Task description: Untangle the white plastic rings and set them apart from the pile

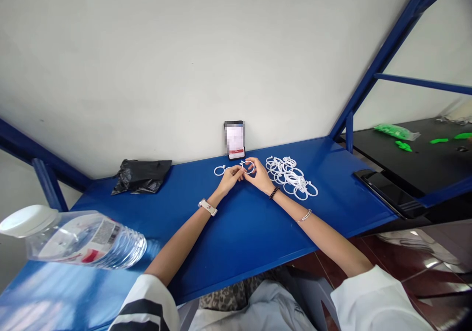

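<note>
My left hand (230,178) and my right hand (258,174) meet above the blue table (239,227), near its back edge. Both pinch a white plastic ring (248,166) held between their fingertips. A single white ring (220,170) lies on the table just left of my left hand. A pile of several white rings (291,177) lies right of my right hand. My left wrist carries a white watch, my right wrist a dark bead bracelet and a thin bangle.
A phone (234,140) leans upright against the wall behind my hands. A crumpled black plastic bag (142,175) lies at the back left. A clear water bottle (73,240) stands close at the near left. A dark tablet (387,189) and green parts (396,132) lie on the right.
</note>
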Available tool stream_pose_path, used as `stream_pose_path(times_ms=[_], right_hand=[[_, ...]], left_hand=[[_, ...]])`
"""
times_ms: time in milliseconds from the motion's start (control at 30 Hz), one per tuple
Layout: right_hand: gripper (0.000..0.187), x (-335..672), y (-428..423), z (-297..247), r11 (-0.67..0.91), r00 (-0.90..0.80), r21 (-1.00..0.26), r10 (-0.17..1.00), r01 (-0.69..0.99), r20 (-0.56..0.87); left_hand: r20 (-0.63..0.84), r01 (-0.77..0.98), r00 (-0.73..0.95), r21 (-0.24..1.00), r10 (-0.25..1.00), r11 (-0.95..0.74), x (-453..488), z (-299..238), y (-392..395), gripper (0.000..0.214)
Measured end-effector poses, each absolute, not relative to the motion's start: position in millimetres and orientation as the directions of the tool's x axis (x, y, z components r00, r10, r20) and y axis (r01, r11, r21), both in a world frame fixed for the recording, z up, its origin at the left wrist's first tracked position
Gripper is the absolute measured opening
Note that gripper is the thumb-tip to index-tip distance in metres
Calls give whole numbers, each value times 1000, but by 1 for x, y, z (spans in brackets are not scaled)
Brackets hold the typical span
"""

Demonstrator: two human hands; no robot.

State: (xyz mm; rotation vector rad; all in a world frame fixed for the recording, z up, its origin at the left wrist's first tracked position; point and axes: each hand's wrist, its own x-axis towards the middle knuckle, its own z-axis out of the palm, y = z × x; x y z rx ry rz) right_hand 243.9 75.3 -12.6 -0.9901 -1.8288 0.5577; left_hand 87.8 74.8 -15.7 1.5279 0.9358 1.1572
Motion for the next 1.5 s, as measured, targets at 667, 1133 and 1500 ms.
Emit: stream_pose_path(times_ms=[667, 1133, 1500], right_hand=[[24, 247, 73, -7, 564, -284, -661, 824, 496, 490], [27, 244, 73, -6, 455, -207, -841, 889, 294, 409], [27, 248, 77, -6, 458, -71, -851, 887, 257, 456]], left_hand=[[265, 55, 241, 957, 934, -286, 86, -20, 78, 46], [238, -14, 244, 970, 940, -242, 86, -20, 79, 48], [175, -28, 201, 985, 964, -173, 89, -16, 74, 50]])
